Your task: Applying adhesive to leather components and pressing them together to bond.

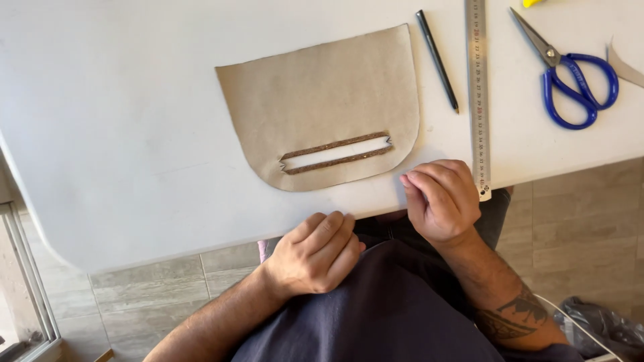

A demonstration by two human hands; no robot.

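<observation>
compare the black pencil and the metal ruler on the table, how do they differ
The black pencil is thin, round and dark; the flat steel ruler is wider, pale and marked. The pencil lies slanted and wholly on the white table; the ruler lies nearly straight, its end overhanging the edge by the right hand. Both are long and untouched.

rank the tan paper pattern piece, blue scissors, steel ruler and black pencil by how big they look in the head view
1. tan paper pattern piece, clearly largest.
2. steel ruler, longest of the tools, though its top is cut off by the frame.
3. blue scissors.
4. black pencil, about as long as the scissors, far thinner.
</observation>
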